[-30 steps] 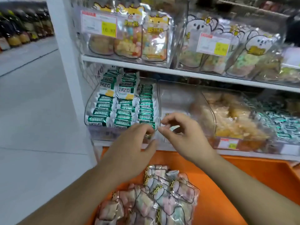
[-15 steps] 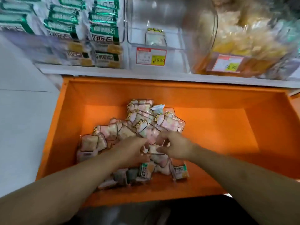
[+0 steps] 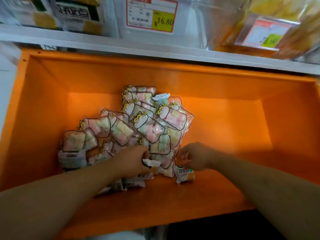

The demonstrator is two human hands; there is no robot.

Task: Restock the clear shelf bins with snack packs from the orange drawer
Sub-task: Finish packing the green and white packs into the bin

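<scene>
The orange drawer (image 3: 225, 118) is pulled out below the shelf and holds a heap of clear candy bags (image 3: 138, 123) with cartoon cat tops. Small white snack packs lie at the heap's near edge. My left hand (image 3: 133, 161) reaches into that edge and its fingers curl round a small white pack (image 3: 152, 163). My right hand (image 3: 195, 156) hovers with curled fingers just above another small green-and-white pack (image 3: 184, 174); whether it touches that pack is unclear. The clear shelf bin (image 3: 187, 19) above carries a 16.80 price label.
A bin of green-and-white packs (image 3: 76, 14) stands at the top left, a bin of yellow snacks (image 3: 270, 23) at the top right. The white shelf edge (image 3: 155, 52) overhangs the drawer's back. The drawer's right half shows bare orange floor.
Both hands came down from the shelf bin into the drawer. My view dropped and moved closer. My left hand took hold of a small pack and my right hand shifted right toward another.
</scene>
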